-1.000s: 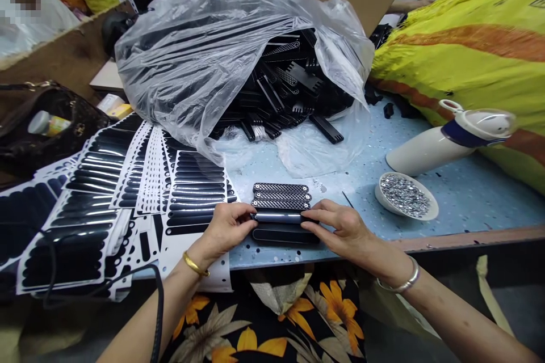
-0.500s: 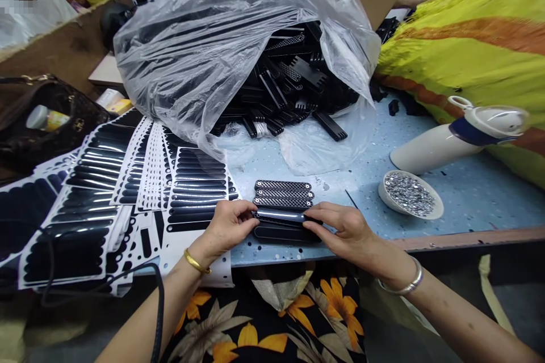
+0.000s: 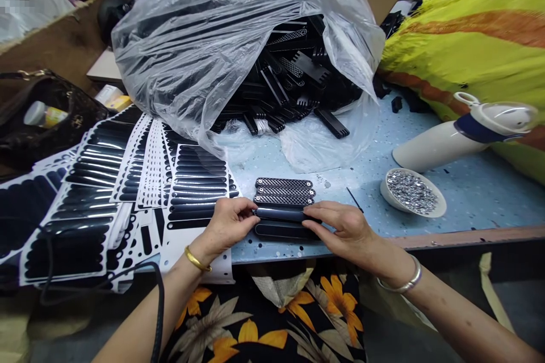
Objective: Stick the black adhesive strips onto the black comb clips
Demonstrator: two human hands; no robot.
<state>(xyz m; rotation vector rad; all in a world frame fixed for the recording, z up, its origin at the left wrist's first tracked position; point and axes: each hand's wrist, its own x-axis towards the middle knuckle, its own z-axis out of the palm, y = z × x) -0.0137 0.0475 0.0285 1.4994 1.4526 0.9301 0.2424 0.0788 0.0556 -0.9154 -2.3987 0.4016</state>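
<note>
My left hand (image 3: 230,224) pinches the left end of a black oblong comb piece (image 3: 279,214) with a glossy strip on it. My right hand (image 3: 340,227) presses its fingers on the right end of the same piece. The piece lies near the table's front edge. Just behind it lie three mesh-patterned comb pieces (image 3: 284,191) in a row, and a plain black one (image 3: 281,231) lies in front. Sheets of black oblong stickers (image 3: 193,187) fan out to the left of my left hand.
A clear plastic bag (image 3: 204,51) heaped with black comb pieces fills the table's back. A white bowl of silver studs (image 3: 412,193) and a white bottle on its side (image 3: 447,139) sit right. A yellow sack (image 3: 472,39) lies far right, a dark handbag (image 3: 46,119) far left.
Both hands stay on the same piece with only slight finger shifts. The view has tilted a little downward.
</note>
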